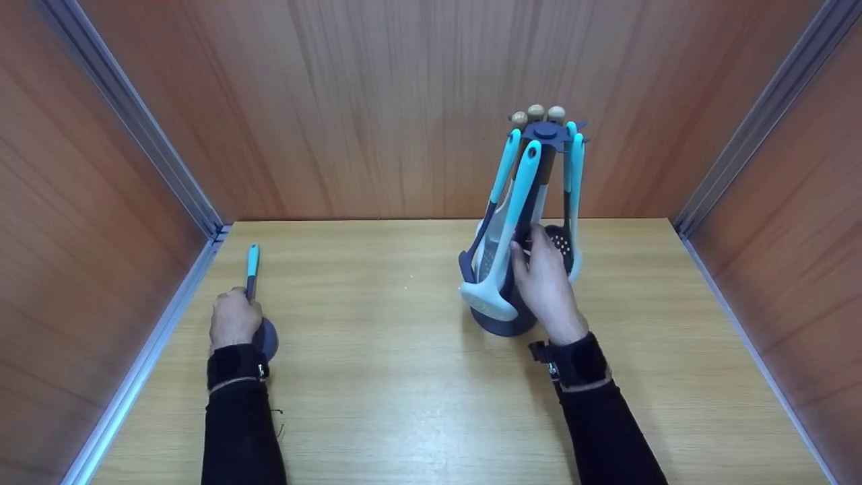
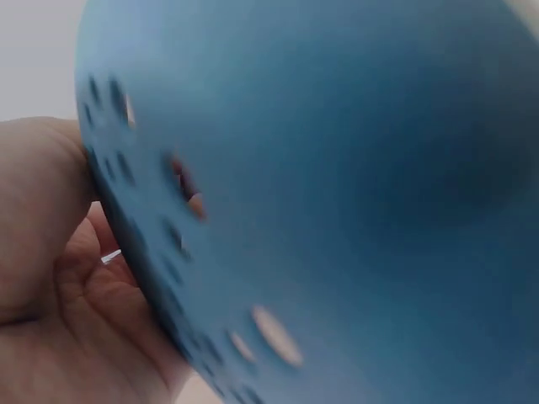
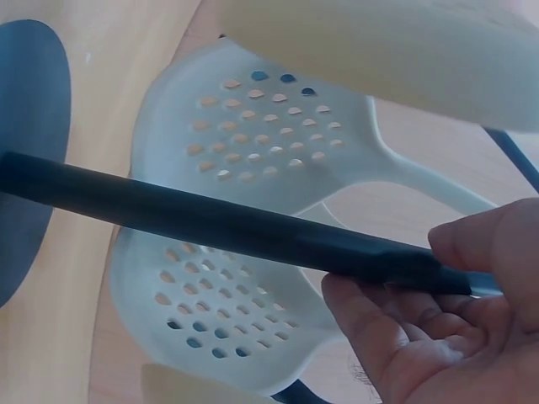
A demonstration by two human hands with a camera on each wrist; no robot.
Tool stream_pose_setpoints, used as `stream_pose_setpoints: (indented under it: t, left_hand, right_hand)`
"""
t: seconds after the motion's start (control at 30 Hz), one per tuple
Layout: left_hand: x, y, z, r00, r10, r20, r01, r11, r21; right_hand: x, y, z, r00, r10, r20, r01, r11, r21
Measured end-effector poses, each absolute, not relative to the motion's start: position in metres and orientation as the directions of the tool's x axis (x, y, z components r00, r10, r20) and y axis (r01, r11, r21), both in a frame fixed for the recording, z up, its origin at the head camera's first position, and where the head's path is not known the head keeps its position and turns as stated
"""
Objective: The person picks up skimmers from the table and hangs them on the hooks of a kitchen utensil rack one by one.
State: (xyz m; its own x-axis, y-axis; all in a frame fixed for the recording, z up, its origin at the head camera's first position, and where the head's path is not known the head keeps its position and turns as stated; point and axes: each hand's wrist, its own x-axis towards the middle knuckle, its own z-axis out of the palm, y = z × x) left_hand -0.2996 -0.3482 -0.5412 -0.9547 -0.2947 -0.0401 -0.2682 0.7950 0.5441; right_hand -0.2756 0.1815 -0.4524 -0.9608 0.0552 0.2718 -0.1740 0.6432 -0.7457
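Observation:
My left hand (image 1: 232, 320) grips a skimmer at the left of the table. Its turquoise handle (image 1: 252, 259) points away from me, and its dark perforated head (image 1: 267, 339) shows beside the wrist. That head (image 2: 320, 168) fills most of the left wrist view, hiding much of the fingers. On the right, my right hand (image 1: 549, 289) holds the dark pole (image 3: 210, 223) of a utensil stand (image 1: 545, 131) between thumb and fingers. Hung around the stand are a pale ladle (image 1: 490, 300) with a turquoise handle, pale perforated utensils (image 3: 253, 126) and a dark perforated one (image 1: 559, 242).
Below the pole is the stand's round dark base (image 1: 502, 327). Several wooden knobs (image 1: 535, 111) top the far side of the stand. Wood-grain panels (image 1: 377, 108) with metal edge strips (image 1: 155, 141) enclose the light wooden table (image 1: 363, 350) at the back and both sides.

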Motion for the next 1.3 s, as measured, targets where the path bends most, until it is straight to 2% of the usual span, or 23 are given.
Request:
stream_pose_setpoints:
  t: [0.17, 0.4, 0.83, 1.3]
  left_hand:
    - [-0.302, -0.343, -0.540, -0.951, -0.308, 0.016, -0.245, 0.786, 0.568]
    - [-0.304, -0.331, -0.537, -0.944, -0.329, 0.023, -0.253, 0.767, 0.590]
    - [-0.310, -0.303, -0.519, -0.929, -0.308, 0.207, -0.113, 0.766, 0.633]
    - [-0.309, -0.260, -0.491, -0.916, -0.274, 0.294, -0.006, 0.742, 0.671]
  right_hand:
    - [-0.275, 0.181, -0.450, -0.968, 0.049, 0.245, -0.156, 0.648, -0.745]
    - [-0.273, 0.180, -0.448, -0.972, 0.023, 0.233, -0.164, 0.641, -0.749]
    - [-0.266, 0.178, -0.437, -0.968, 0.035, 0.247, -0.161, 0.669, -0.726]
    - [-0.264, 0.177, -0.429, -0.980, 0.059, 0.191, -0.104, 0.668, -0.737]
